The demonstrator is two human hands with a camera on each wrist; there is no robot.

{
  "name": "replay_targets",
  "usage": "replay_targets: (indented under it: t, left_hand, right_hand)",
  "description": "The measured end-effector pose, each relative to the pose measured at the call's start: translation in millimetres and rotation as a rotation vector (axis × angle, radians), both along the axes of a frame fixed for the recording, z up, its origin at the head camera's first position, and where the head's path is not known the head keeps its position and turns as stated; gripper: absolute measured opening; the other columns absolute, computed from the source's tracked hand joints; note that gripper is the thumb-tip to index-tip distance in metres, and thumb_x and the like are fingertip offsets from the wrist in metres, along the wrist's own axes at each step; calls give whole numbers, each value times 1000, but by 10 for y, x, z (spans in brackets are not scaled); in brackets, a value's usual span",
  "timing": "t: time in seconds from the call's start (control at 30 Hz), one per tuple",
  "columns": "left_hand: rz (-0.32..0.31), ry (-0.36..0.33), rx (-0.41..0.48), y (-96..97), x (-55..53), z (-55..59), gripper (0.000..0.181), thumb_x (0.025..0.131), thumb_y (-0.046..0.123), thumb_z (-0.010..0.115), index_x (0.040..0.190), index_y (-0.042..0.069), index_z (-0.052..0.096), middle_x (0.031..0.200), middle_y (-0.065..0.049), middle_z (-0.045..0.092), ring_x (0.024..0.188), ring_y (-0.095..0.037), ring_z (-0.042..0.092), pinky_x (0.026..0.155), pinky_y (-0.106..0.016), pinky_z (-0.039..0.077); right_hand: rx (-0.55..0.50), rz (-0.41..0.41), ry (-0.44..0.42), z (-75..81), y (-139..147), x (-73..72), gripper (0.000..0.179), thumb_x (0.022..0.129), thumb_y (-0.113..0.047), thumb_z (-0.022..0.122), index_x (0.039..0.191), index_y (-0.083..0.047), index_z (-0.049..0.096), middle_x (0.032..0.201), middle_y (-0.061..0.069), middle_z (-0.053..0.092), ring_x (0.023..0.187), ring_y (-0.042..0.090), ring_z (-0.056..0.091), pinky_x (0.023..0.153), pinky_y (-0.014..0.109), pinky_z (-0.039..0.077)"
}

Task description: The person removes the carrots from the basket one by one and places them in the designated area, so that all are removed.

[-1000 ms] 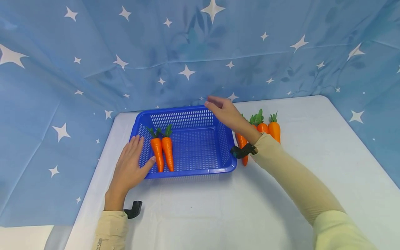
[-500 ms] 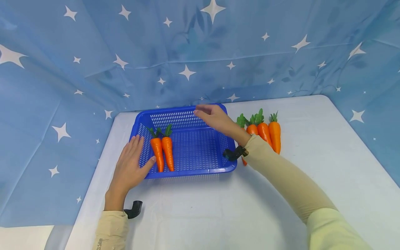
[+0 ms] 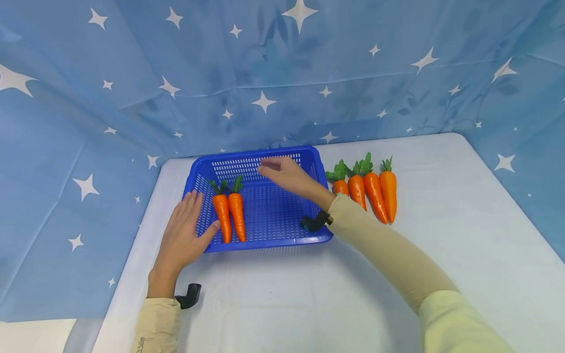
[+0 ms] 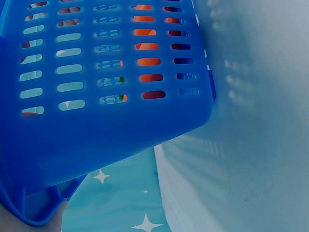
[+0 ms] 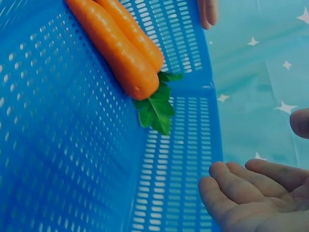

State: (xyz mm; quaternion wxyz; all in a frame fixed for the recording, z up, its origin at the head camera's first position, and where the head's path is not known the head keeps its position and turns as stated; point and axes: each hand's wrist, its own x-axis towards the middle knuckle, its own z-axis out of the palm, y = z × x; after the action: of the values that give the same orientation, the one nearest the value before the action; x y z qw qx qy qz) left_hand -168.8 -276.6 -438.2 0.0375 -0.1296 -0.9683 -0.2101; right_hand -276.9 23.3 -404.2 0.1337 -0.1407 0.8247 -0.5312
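Observation:
A blue plastic basket [image 3: 265, 244] with slotted walls stands on the table, and two orange carrots [image 3: 237, 215] with green tops lie side by side in its left part. My left hand [image 3: 183, 238] rests at the basket's left rim, fingers straight and thumb spread. The left wrist view looks at the basket's outer wall [image 4: 96, 140], with orange showing through the slots. Above the basket's right half is my right hand [image 3: 291, 176], its fingers relaxed and holding nothing. In the right wrist view its fingers [image 5: 236, 183] overlap the far rim, apart from the carrots.
Several more carrots [image 3: 375, 196] lie in a row on the white table [image 3: 273, 304], just right of the basket; the right forearm partly covers them. A blue curtain [image 3: 265, 63] with white stars hangs behind and beside the table.
My right hand has moved left and a little nearer, from the basket's right rim to over its inside. The carrots on the right have come into fuller view. My left hand stays put.

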Motion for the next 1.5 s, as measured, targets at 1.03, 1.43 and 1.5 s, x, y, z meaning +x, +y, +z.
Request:
replay_targets:
  t: [1.03, 1.43, 1.5]
  left_hand:
    - [-1, 1, -5, 9, -22, 14, 87, 104, 45, 58, 167, -5, 24, 174, -26, 18, 163, -42, 12, 132, -52, 5]
    - [7, -16, -8, 20, -12, 3, 88, 105, 47, 57, 168, -4, 23, 175, -24, 16, 163, -41, 11, 132, -53, 5]
    - [9, -15, -10, 15, -7, 7, 88, 105, 47, 57, 168, -3, 22, 175, -24, 16, 163, -41, 10, 132, -52, 4]
  right_hand:
    - [-71, 51, -202, -176, -345, -139, 50, 106, -27, 68, 145, 5, 63, 146, 18, 64, 132, 36, 61, 110, 46, 52]
    - [-27, 106, -237, -303, -531, -99, 53, 105, -24, 68, 147, 8, 59, 149, 20, 61, 131, 34, 62, 107, 44, 55]
    - [-44, 112, -241, -314, -557, -98, 53, 104, -22, 68, 146, 9, 59, 149, 22, 60, 131, 36, 61, 107, 45, 55]
